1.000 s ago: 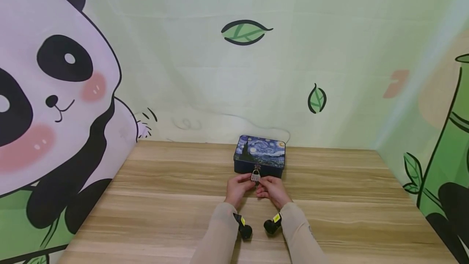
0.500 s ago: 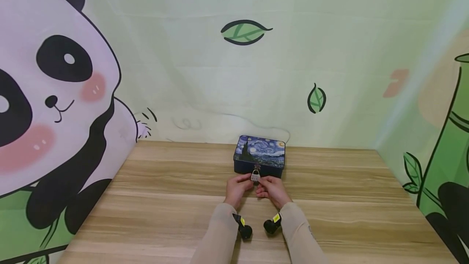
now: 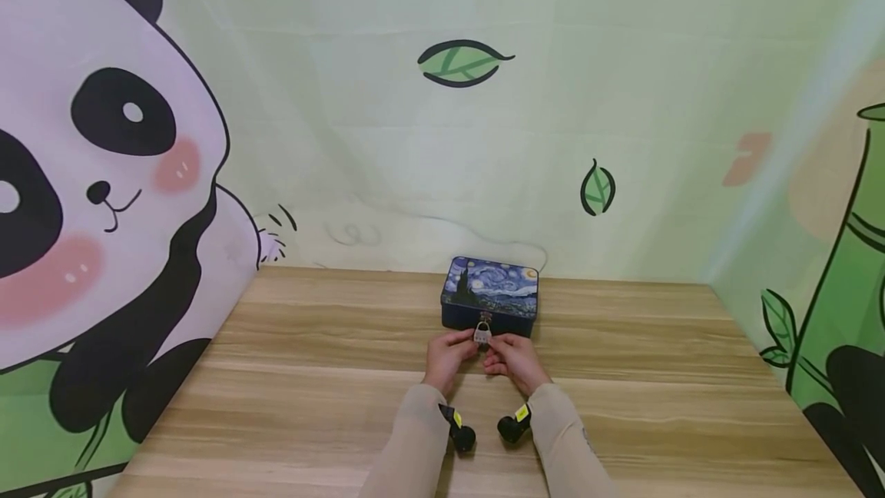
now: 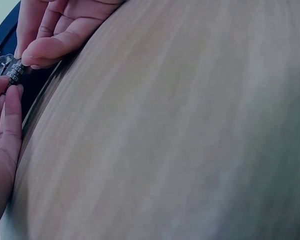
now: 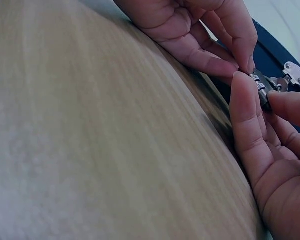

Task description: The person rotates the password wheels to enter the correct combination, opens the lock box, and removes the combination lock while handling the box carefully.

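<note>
A small combination padlock (image 3: pixel 482 335) hangs at the metal clasp (image 5: pixel 294 73) on the front of a dark blue tin box (image 3: pixel 489 287), whose lid bears a starry night painting. Its number dials show in both wrist views. My left hand (image 3: pixel 445 358) pinches one end of the padlock between thumb and fingers. From the other side my right hand (image 3: pixel 518 361) holds the opposite end with thumb and fingertips. In the head view the shackle loop stands up toward the clasp; whether it is locked I cannot tell. Fingers partly cover the lock body.
The box stands near the back of a wooden table (image 3: pixel 311 375). Behind it hangs a pale green cloth backdrop (image 3: pixel 346 137) printed with a panda and leaves. A thin cord (image 3: pixel 512 241) runs along the backdrop behind the box. Black wrist cameras (image 3: pixel 462 436) sit between the forearms.
</note>
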`<move>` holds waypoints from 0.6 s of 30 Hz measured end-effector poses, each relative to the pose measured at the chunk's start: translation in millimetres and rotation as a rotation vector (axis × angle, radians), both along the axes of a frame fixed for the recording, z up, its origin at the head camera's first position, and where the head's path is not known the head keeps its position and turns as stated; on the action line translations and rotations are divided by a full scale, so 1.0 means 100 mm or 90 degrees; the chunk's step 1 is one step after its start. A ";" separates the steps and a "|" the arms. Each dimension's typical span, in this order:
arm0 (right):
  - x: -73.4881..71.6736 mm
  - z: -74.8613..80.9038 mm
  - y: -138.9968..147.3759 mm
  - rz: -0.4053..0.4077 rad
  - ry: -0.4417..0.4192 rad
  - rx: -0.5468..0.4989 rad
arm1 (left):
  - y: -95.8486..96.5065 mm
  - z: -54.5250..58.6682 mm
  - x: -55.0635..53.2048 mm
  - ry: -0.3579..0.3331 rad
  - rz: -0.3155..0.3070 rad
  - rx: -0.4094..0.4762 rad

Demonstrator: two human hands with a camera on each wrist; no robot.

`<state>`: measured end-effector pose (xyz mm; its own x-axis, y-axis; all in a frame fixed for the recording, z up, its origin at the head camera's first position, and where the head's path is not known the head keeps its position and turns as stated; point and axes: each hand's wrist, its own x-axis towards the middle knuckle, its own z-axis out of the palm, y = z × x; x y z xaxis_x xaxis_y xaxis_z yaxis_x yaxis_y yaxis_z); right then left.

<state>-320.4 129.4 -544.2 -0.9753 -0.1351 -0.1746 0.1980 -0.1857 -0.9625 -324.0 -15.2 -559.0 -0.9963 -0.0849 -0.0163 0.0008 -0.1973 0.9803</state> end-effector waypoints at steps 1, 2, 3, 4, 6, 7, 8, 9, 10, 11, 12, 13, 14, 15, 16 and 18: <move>0.00 -0.01 0.00 -0.001 0.000 0.000 | 0.00 -0.01 -0.01 -0.003 0.000 0.002; 0.00 -0.01 0.00 -0.001 0.000 0.000 | 0.00 -0.02 -0.01 -0.004 0.000 0.003; 0.00 -0.01 0.01 -0.001 0.001 -0.001 | 0.00 -0.02 -0.01 -0.005 -0.001 0.006; 0.01 -0.01 0.01 -0.001 0.002 -0.002 | 0.00 -0.02 -0.01 -0.006 -0.002 0.010; 0.01 -0.02 0.01 0.001 0.005 -0.003 | 0.00 0.00 0.00 -0.006 -0.005 0.016; 0.01 -0.02 0.01 0.001 0.007 -0.003 | 0.00 0.01 0.01 -0.003 -0.008 0.017; 0.00 -0.01 0.01 0.001 0.005 -0.004 | 0.00 0.04 0.02 -0.001 -0.010 0.019; 0.00 -0.01 0.01 0.002 0.007 -0.005 | -0.01 0.07 0.04 0.004 -0.013 0.019; 0.00 -0.01 0.01 0.003 0.007 -0.005 | -0.01 0.11 0.06 0.006 -0.016 0.021; 0.00 -0.01 0.01 0.004 0.008 -0.006 | -0.01 0.15 0.08 0.009 -0.018 0.020; 0.00 0.00 0.01 0.004 0.009 -0.007 | -0.02 0.19 0.10 0.010 -0.020 0.020; 0.00 0.00 0.01 0.005 0.009 -0.007 | -0.02 0.23 0.13 0.012 -0.021 0.020; 0.00 0.00 0.01 0.006 0.008 -0.008 | -0.02 0.27 0.15 0.010 -0.022 0.022; 0.00 0.00 0.02 0.007 0.007 -0.008 | -0.02 0.30 0.17 0.011 -0.024 0.023; 0.01 0.01 0.02 0.008 0.005 -0.008 | -0.02 0.31 0.18 0.009 -0.024 0.024; 0.01 0.01 0.02 0.009 0.002 -0.008 | -0.03 0.34 0.20 0.009 -0.025 0.024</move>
<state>-319.6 131.4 -543.3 -0.9739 -0.1509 -0.1696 0.1975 -0.1952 -0.9607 -303.5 -17.8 -525.1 -0.9990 -0.0448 -0.0047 0.0060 -0.2350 0.9720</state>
